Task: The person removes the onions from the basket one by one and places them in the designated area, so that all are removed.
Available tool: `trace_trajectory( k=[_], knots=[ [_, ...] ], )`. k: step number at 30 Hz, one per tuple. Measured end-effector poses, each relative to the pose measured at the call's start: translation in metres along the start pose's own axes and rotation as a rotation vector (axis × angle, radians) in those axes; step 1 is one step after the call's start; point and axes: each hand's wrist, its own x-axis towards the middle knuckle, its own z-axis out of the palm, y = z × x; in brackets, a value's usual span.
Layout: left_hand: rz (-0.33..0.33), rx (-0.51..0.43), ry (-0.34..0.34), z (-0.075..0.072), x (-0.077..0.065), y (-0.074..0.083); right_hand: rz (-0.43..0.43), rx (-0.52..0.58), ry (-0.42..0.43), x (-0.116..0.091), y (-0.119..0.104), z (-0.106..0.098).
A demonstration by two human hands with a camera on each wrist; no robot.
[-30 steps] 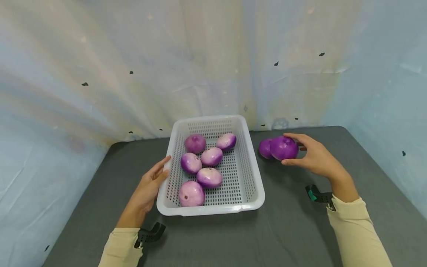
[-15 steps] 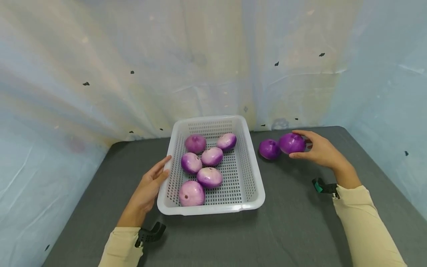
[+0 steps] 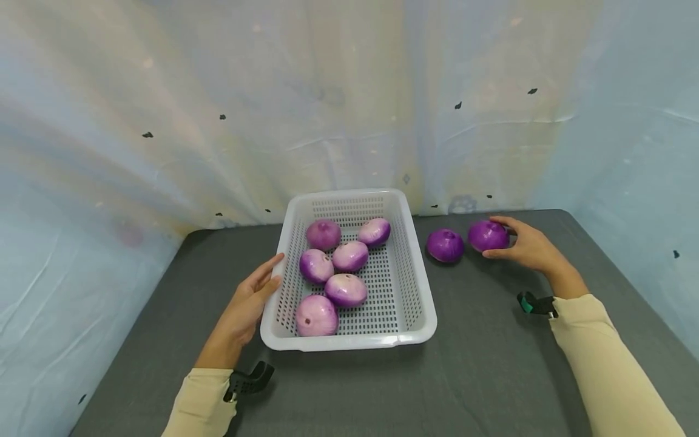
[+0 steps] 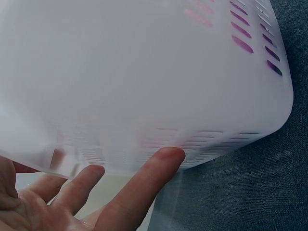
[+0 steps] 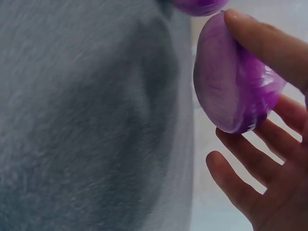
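Observation:
In the head view, my right hand pinches a deep purple red onion between thumb and fingers at the right. The right wrist view shows this onion with a flattish, paler side facing the table, seemingly just above it. A second red onion sits to its left, apart from it. My left hand touches the left side of a white perforated plastic basket with fairly straight fingers. Inside the basket lie several red onions, many with pale sides facing up.
Dark grey cloth covers the table. A pale, patterned sheet hangs behind the table and along its sides. Each wrist carries a black camera mount.
My right hand has moved to the right with its onion, and a gap has opened between that onion and the one beside it. The left hand and basket stay nearly still.

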Motion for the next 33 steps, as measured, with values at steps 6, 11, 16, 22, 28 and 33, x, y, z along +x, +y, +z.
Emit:
trace_trajectory(
  k=[6, 11, 16, 22, 28, 33],
  knots=[
    [-0.009, 0.005, 0.007, 0.0, 0.0, 0.0, 0.014, -0.013, -0.023, 0.005, 0.007, 0.003],
    [-0.006, 0.001, 0.014, 0.0, 0.001, 0.0, 0.001, -0.011, -0.032, 0.008, 0.01, 0.006],
    [-0.008, 0.004, 0.018, 0.001, 0.0, 0.0, -0.013, -0.013, -0.031, 0.009, 0.013, 0.009],
    [-0.015, -0.001, 0.019, 0.002, 0.0, 0.001, -0.03, -0.017, -0.021, 0.01, 0.014, 0.011],
    [-0.012, -0.015, 0.016, 0.002, 0.0, 0.001, -0.051, -0.024, -0.012, 0.011, 0.016, 0.012],
    [-0.013, -0.01, 0.023, 0.003, 0.0, 0.001, -0.068, -0.066, -0.011, 0.009, 0.013, 0.009]
  ],
)
